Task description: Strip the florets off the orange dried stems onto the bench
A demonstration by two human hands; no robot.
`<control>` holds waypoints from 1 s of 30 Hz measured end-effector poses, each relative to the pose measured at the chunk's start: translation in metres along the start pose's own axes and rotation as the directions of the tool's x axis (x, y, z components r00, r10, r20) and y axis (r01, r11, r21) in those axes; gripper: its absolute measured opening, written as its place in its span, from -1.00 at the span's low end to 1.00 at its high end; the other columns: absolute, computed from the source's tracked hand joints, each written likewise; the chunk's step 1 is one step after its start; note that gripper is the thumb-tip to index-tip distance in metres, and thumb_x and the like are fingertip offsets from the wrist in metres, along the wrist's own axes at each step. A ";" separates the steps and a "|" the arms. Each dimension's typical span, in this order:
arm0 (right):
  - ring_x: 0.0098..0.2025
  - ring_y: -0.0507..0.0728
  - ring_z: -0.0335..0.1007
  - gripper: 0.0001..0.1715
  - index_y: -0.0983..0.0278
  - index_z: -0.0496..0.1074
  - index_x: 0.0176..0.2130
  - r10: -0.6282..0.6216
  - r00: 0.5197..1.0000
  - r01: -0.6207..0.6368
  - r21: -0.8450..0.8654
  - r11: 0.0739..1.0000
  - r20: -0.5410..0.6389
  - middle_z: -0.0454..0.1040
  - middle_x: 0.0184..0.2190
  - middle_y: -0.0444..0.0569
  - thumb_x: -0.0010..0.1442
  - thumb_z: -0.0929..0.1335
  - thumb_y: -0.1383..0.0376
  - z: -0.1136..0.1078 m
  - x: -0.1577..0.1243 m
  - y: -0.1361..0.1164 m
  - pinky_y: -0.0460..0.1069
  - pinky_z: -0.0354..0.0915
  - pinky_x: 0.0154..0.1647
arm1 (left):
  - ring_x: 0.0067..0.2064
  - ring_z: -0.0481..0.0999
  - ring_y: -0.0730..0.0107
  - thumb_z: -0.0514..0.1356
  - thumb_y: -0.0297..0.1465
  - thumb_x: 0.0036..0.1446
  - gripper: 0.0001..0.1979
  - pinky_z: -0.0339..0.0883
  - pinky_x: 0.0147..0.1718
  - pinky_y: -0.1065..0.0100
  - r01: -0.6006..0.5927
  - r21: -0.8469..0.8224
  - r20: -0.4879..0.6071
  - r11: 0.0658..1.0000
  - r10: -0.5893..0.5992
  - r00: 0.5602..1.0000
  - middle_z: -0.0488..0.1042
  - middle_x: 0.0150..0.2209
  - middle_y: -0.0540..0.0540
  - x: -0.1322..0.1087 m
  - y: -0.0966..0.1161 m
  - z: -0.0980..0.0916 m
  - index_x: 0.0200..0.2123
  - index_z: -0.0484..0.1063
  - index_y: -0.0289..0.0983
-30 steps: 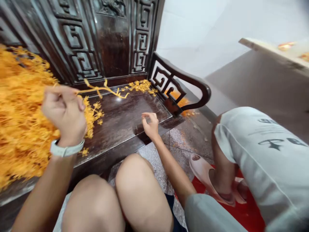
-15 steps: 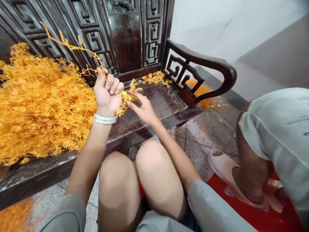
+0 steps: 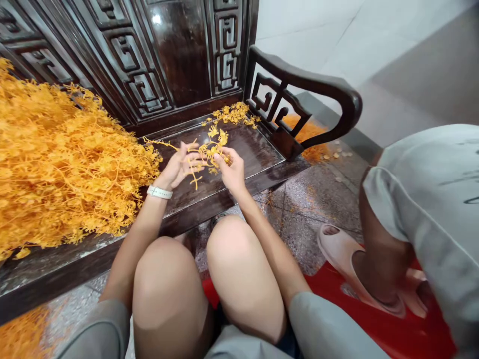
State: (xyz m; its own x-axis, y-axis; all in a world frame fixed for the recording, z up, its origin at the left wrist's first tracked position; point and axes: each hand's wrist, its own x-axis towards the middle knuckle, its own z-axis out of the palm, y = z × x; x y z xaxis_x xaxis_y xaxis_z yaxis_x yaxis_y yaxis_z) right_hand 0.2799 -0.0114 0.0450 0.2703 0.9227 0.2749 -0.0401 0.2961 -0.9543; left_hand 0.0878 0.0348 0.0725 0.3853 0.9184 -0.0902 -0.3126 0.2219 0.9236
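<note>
My right hand (image 3: 232, 172) is closed, with thumb and fingers pinching a branched orange-yellow sprig of small dried-looking flowers (image 3: 211, 149) above the bench seat. My left hand (image 3: 177, 167), with a pale watch on its wrist, is just left of the sprig. Its palm is turned up and its fingers are spread, with thin stems passing across or just behind them. To the left, a large heap of similar flower sprays (image 3: 63, 164) covers the seat. A small pile of sprigs (image 3: 235, 113) lies at the seat's back right corner.
The dark wooden bench (image 3: 258, 149) has a carved backrest (image 3: 189, 60) and a curved armrest (image 3: 318, 80) on the right. Orange bits (image 3: 314, 139) lie on the floor beyond it. At right stands a person's leg with a pink shoe (image 3: 342, 247) on something red.
My left hand has dropped from its raised grip on a long stem and its fingers have opened. My right hand now pinches the sprig, slightly farther right. The view has shifted a little.
</note>
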 end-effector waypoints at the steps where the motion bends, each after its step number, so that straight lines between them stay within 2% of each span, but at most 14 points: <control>1: -0.10 0.16 0.53 -0.36 0.22 0.60 0.01 0.019 1.000 -0.019 -0.013 1.000 0.003 0.67 -0.04 0.03 0.27 0.52 -0.22 0.000 0.001 0.002 0.04 0.47 -0.04 | -0.08 0.75 0.19 0.57 0.12 0.05 -0.29 0.63 -0.10 0.28 0.008 0.024 0.012 1.000 -0.009 1.000 0.72 -0.10 -0.20 0.001 -0.005 -0.003 0.09 0.60 -0.23; 3: -0.18 0.13 0.48 -0.36 0.23 0.61 -0.01 0.066 0.997 -0.065 -0.040 0.997 0.029 0.65 -0.10 0.00 0.30 0.47 -0.25 -0.001 0.002 0.004 0.01 0.43 -0.16 | -0.15 0.73 0.31 0.66 -0.10 0.01 -0.38 0.62 -0.10 0.36 -0.045 0.030 -0.017 0.999 0.046 0.999 0.72 -0.18 -0.14 0.005 -0.014 -0.008 0.04 0.63 -0.28; 6: -0.29 0.09 0.38 -0.38 0.23 0.61 -0.16 0.108 0.993 -0.104 -0.058 0.993 0.055 0.59 -0.27 -0.07 0.32 0.44 -0.26 -0.001 0.003 0.005 -0.01 0.35 -0.25 | -0.31 0.66 0.47 0.63 -0.17 0.08 -0.52 0.63 -0.15 0.42 -0.123 -0.088 -0.108 0.989 0.113 0.988 0.60 -0.37 0.03 0.013 -0.024 -0.016 -0.06 0.61 -0.26; 8: -0.31 0.08 0.36 -0.42 0.22 0.59 -0.26 0.112 0.991 -0.108 -0.061 0.992 0.070 0.54 -0.35 -0.11 0.30 0.46 -0.24 -0.001 0.002 0.005 -0.01 0.34 -0.22 | -0.32 0.68 0.47 0.63 -0.22 0.10 -0.57 0.66 -0.16 0.38 -0.108 -0.187 -0.161 0.976 0.078 0.984 0.55 -0.40 0.09 0.014 -0.028 -0.022 -0.10 0.56 -0.22; 10: -0.32 0.07 0.35 -0.45 0.22 0.59 -0.29 0.129 0.988 -0.125 -0.053 0.991 0.079 0.52 -0.37 -0.13 0.29 0.49 -0.20 -0.002 0.003 0.006 -0.01 0.33 -0.20 | -0.37 0.66 0.48 0.66 -0.26 0.03 -0.54 0.64 -0.28 0.44 -0.069 -0.255 -0.192 0.965 0.019 0.981 0.54 -0.40 0.11 0.012 -0.033 -0.027 -0.13 0.54 -0.21; 12: -0.31 0.07 0.35 -0.48 0.21 0.60 -0.27 0.143 0.989 -0.143 -0.022 0.990 0.036 0.54 -0.35 -0.12 0.28 0.50 -0.18 -0.002 0.004 0.010 -0.02 0.32 -0.21 | -0.50 0.52 0.59 0.69 -0.26 -0.07 -0.48 0.47 -0.51 0.56 -0.017 -0.294 -0.157 0.956 -0.031 0.987 0.49 -0.42 0.12 0.008 -0.035 -0.031 -0.12 0.57 -0.21; 14: -0.32 0.05 0.33 -0.52 0.21 0.61 -0.24 0.155 0.986 -0.153 0.032 0.988 -0.063 0.54 -0.33 -0.12 0.26 0.52 -0.15 -0.003 0.006 0.015 -0.03 0.30 -0.24 | -0.60 0.30 0.70 0.70 -0.22 -0.11 -0.45 0.22 -0.66 0.62 0.019 -0.289 -0.098 0.957 -0.050 0.994 0.43 -0.44 0.13 0.004 -0.035 -0.034 -0.10 0.61 -0.23; 17: -0.35 0.02 0.29 -0.57 0.20 0.61 -0.21 0.229 0.959 -0.203 0.158 0.966 -0.169 0.51 -0.35 -0.16 0.16 0.60 -0.07 -0.004 0.006 0.023 -0.05 0.29 -0.28 | -0.63 0.16 0.73 0.66 -0.15 -0.02 -0.50 0.04 -0.71 0.61 0.028 -0.164 -0.084 0.986 -0.043 0.996 0.39 -0.45 0.10 0.003 -0.035 -0.038 -0.11 0.64 -0.27; 20: -0.32 0.02 0.39 -0.55 0.19 0.61 -0.20 0.339 0.928 -0.276 0.322 0.905 -0.156 0.57 -0.32 -0.15 0.04 0.67 0.02 -0.005 0.003 0.029 -0.05 0.39 -0.21 | -0.61 0.15 0.68 0.62 -0.14 0.00 -0.58 0.02 -0.68 0.58 -0.020 0.016 -0.186 1.000 0.022 0.982 0.34 -0.48 0.09 0.005 -0.035 -0.048 -0.22 0.65 -0.28; 22: -0.26 0.04 0.47 -0.54 0.20 0.62 -0.22 0.369 0.918 -0.289 0.390 0.874 -0.147 0.63 -0.28 -0.12 -0.05 0.71 0.09 -0.005 0.000 0.031 -0.03 0.44 -0.14 | -0.60 0.13 0.64 0.58 -0.14 0.04 -0.63 -0.02 -0.68 0.54 -0.065 0.138 -0.253 0.988 0.098 0.963 0.33 -0.51 0.08 0.006 -0.037 -0.057 -0.26 0.66 -0.28; 24: -0.24 0.05 0.50 -0.56 0.21 0.63 -0.27 0.358 0.915 -0.263 0.396 0.880 -0.189 0.65 -0.29 -0.11 -0.12 0.72 0.16 -0.007 -0.001 0.032 -0.03 0.45 -0.14 | -0.60 0.14 0.59 0.50 -0.14 0.12 -0.70 -0.05 -0.66 0.49 -0.105 0.284 -0.271 0.953 0.185 0.945 0.36 -0.52 0.05 0.007 -0.040 -0.063 -0.27 0.68 -0.27; 26: -0.28 0.04 0.47 -0.60 0.22 0.63 -0.31 0.310 0.913 -0.206 0.357 0.911 -0.264 0.63 -0.34 -0.12 -0.14 0.71 0.20 -0.008 0.000 0.031 -0.04 0.42 -0.18 | -0.56 0.24 0.53 0.43 -0.20 0.16 -0.76 0.03 -0.59 0.46 -0.147 0.411 -0.262 0.900 0.271 0.926 0.41 -0.53 0.01 0.008 -0.045 -0.064 -0.33 0.67 -0.27; 30: -0.34 0.02 0.41 -0.66 0.21 0.60 -0.33 0.221 0.907 -0.103 0.321 0.941 -0.359 0.59 -0.39 -0.15 -0.08 0.67 0.20 -0.006 0.004 0.030 -0.03 0.37 -0.25 | -0.48 0.39 0.41 0.33 -0.30 0.16 -0.82 0.21 -0.43 0.40 -0.177 0.518 -0.245 0.837 0.343 0.907 0.46 -0.55 -0.03 0.013 -0.056 -0.051 -0.42 0.64 -0.27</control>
State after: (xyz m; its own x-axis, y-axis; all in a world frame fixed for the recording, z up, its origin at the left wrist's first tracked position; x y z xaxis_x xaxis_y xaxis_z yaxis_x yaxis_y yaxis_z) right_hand 0.2860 -0.0003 0.0172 0.5815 0.8135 -0.0038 -0.3744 0.2635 -0.8890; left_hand 0.0657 0.0509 0.0002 0.0294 0.9892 0.1435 0.1198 -0.1460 0.9820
